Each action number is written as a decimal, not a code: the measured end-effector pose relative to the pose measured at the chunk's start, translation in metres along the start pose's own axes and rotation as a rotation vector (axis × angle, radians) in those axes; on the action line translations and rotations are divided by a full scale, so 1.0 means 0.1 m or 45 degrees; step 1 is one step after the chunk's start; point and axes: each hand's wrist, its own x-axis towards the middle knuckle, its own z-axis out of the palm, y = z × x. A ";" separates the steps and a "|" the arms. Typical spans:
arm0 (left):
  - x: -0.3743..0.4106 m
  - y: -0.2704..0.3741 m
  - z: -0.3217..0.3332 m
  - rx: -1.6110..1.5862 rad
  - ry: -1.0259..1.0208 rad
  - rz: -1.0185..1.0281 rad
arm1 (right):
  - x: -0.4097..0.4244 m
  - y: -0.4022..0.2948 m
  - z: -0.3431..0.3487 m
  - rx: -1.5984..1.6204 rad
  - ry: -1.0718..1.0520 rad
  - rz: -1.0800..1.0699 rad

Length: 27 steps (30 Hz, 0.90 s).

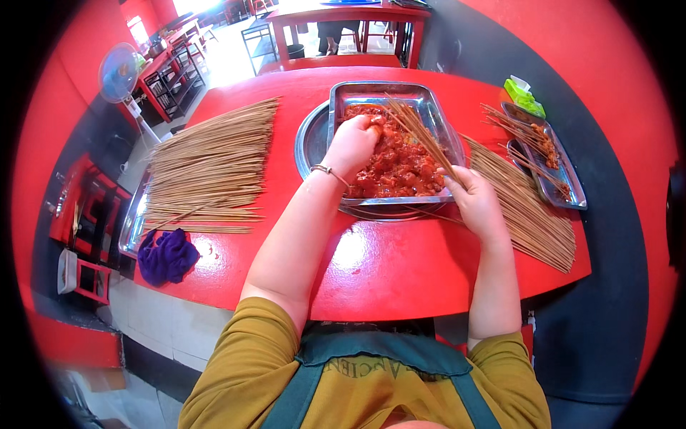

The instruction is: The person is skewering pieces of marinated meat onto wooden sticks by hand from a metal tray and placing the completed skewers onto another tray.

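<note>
My left hand (356, 143) is over the left part of a deep metal tray (423, 95) of red marinated meat (399, 161). Its sauce-coated fingers are curled on some of the meat, and the fingertips are partly hidden. In my right hand (474, 201), at the tray's near right corner, is a small bundle of thin bamboo skewers (420, 131). The bundle slants up and left across the meat. Beneath the tray sits a round metal basin or tray (308, 142). More bare skewers (528, 214) lie fanned out beside my right hand.
A large pile of skewers (211, 161) covers the red table's (375, 284) left side, partly over another metal tray (134, 217). A purple cloth (169, 257) lies near it. At right are a tray (573, 182) holding loaded skewers and a green tissue pack (524, 97). A fan (119, 72) stands left.
</note>
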 end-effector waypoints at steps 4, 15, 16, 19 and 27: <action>0.01 -0.03 0.01 -0.682 0.043 -0.105 | 0.02 0.02 0.01 -0.042 0.019 0.003; 0.00 0.01 0.03 -0.967 0.144 -0.063 | 0.01 -0.04 0.01 -0.274 0.147 -0.025; -0.01 0.03 0.05 -0.953 0.153 -0.067 | 0.00 -0.05 0.02 -0.281 0.158 -0.029; -0.03 0.08 0.04 -1.066 0.169 -0.109 | 0.00 -0.06 0.01 -0.247 0.174 -0.007; -0.07 0.13 0.11 -0.978 0.191 -0.069 | 0.00 -0.11 0.03 -0.302 0.164 0.059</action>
